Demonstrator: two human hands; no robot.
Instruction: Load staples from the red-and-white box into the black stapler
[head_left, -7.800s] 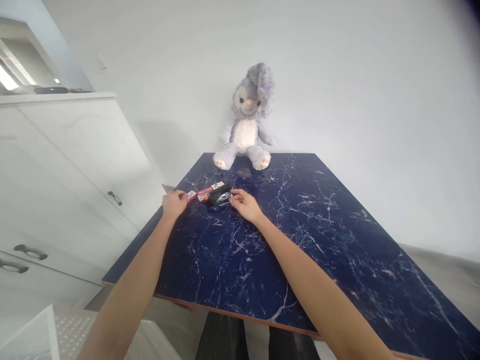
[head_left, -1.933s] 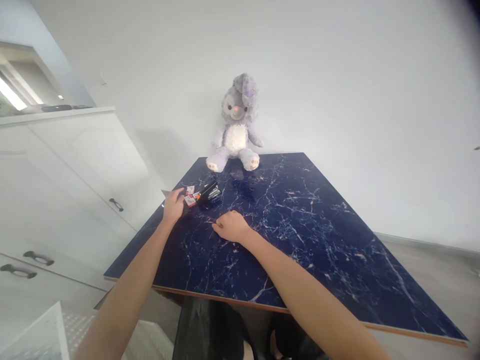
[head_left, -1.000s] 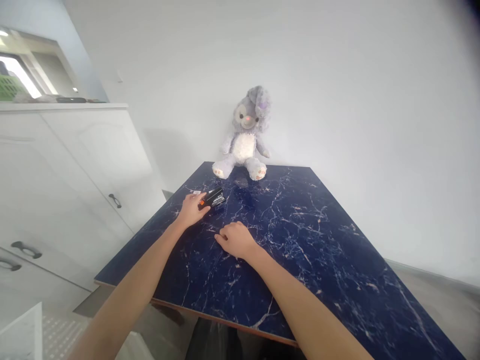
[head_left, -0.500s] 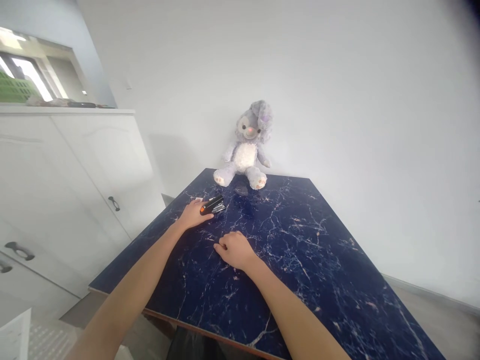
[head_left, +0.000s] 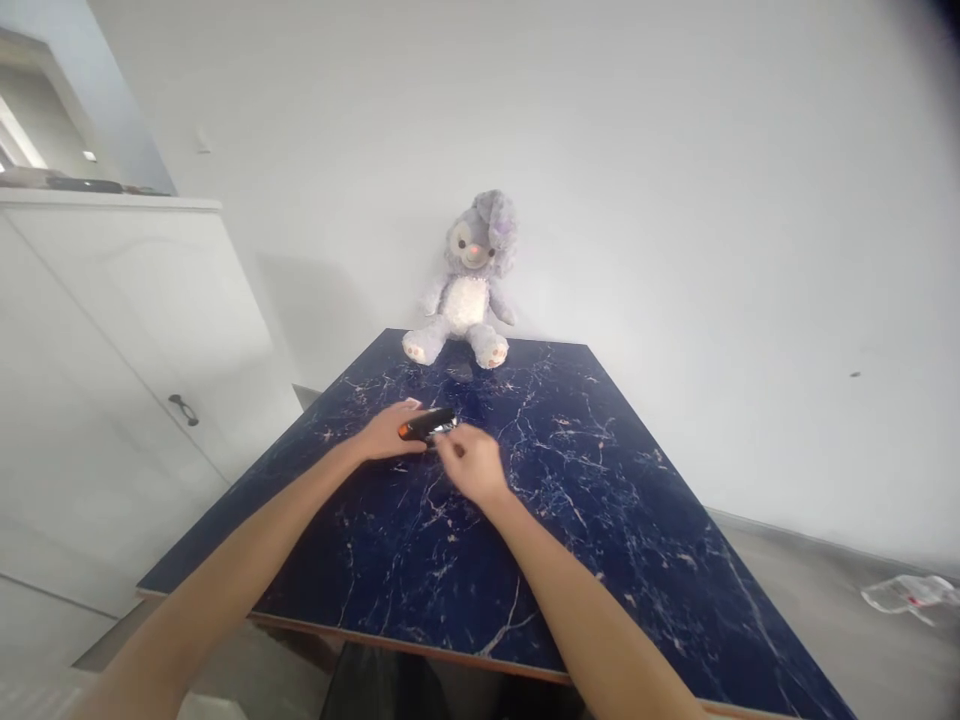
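Observation:
A black stapler (head_left: 435, 422) with an orange end and a silvery metal part rests in my left hand (head_left: 391, 430), just above the blue table. My left fingers are closed about its orange end. At the stapler's other end, my right hand (head_left: 474, 462) has its thumb and fingers pinched together against the metal part. Whether those fingertips hold anything small is hidden. A small pale piece (head_left: 412, 403) shows just behind my left fingers.
A grey-and-white plush toy (head_left: 469, 290) sits at the far edge of the blue marbled table (head_left: 600, 520), against the wall. White cabinets (head_left: 135, 330) stand at the left. A clear plastic item (head_left: 911, 595) lies on the floor at the right.
My right hand has moved forward from the tabletop to the stapler's metal end. My left hand still holds the stapler. The view has turned slightly to the right.

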